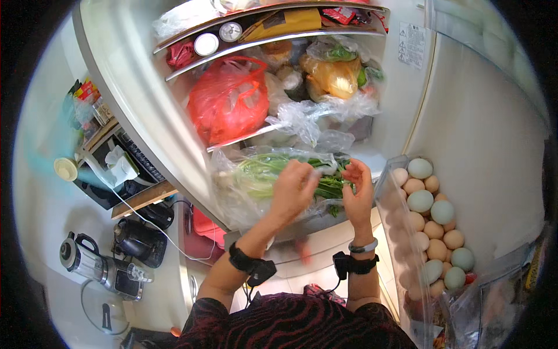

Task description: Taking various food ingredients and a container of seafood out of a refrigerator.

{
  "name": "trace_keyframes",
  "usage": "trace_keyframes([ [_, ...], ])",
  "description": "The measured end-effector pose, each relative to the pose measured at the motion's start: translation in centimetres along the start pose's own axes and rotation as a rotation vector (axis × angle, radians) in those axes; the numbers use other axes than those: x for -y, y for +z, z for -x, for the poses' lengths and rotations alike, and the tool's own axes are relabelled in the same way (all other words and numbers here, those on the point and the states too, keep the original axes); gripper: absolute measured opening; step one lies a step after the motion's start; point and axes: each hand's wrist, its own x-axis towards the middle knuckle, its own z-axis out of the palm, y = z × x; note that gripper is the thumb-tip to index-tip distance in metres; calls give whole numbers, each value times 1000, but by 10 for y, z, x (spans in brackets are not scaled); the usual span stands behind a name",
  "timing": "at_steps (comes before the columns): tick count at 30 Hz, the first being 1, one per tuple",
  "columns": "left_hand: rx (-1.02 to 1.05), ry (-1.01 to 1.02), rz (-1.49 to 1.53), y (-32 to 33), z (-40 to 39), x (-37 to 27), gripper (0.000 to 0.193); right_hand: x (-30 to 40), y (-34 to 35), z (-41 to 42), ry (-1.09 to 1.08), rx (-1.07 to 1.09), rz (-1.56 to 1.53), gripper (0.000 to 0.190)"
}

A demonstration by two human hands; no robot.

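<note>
A clear plastic bag [226, 192] of long leafy greens [266, 170] lies at the front of the refrigerator's lower compartment. Pale stems point to the left, dark leaves to the right. My left hand [296, 187] is over the middle of the bag with its fingers curled; blur hides whether film is pinched in them. At the leafy end is my right hand [358, 187], its thumb and bent fingers apart beside the leaves. Each wrist wears a black strap, and the right one also has a bangle [363, 247].
Above, a red plastic bag [231, 100] and bagged produce [335, 78] fill a shelf. Several eggs [436, 248] sit in the open door's bin at right. A blender [93, 266] and a black kettle [141, 242] stand on the left counter, beyond the refrigerator's side wall [144, 109].
</note>
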Motion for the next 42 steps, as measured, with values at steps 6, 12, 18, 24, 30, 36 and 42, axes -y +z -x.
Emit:
trace_keyframes([
  [6, -3, -189, 285, -51, -23, -1, 10, -11, 7, -8, -288, 388, 790, 72],
  [12, 80, -312, 642, -93, -32, -19, 9, -30, 25, -19, -210, 433, 1005, 95],
  [18, -135, -285, 712, -144, -8, -42, 10, -13, 23, -1, -353, 312, 827, 81],
  [24, -117, -91, 540, -176, 40, -43, 9, -15, 31, 43, -209, 306, 844, 82],
  [30, -156, -118, 499, -161, 39, -54, 15, 8, 24, 40, -306, 347, 906, 90],
  [36, -152, -50, 418, -154, 42, -70, 20, 36, 39, 45, -363, 509, 510, 50],
  [42, -133, -82, 325, -155, 56, -83, 19, 16, 72, 49, -409, 447, 372, 26],
])
